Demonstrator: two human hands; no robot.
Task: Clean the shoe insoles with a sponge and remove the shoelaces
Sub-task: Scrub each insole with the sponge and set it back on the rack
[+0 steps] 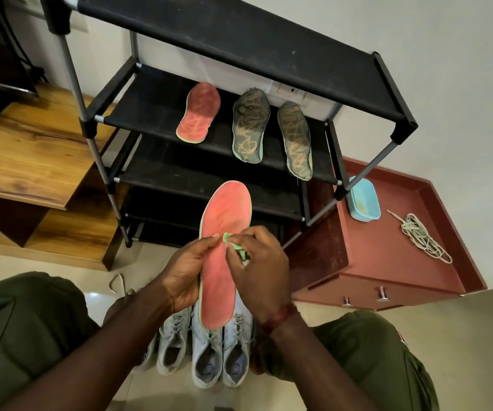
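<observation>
My left hand [184, 269] grips the left edge of a long red insole [224, 232] held upright over the floor. My right hand [258, 268] pinches a small green sponge [235, 246] against the insole's middle. A second red insole [199, 112] and two dark grey insoles [251, 126] [295, 140] lie on a black shelf of the shoe rack [156, 114]. Grey-white shoes [206, 351] with laces in them stand on the floor between my knees. A loose pale shoelace [423, 237] lies coiled on the red cabinet top.
A blue plastic tub [362, 200] sits on the red-brown cabinet [387, 256] at the right, beside the rack's leg. A wooden unit [28, 149] stands to the left. Another lace end [117, 281] lies on the pale floor tiles.
</observation>
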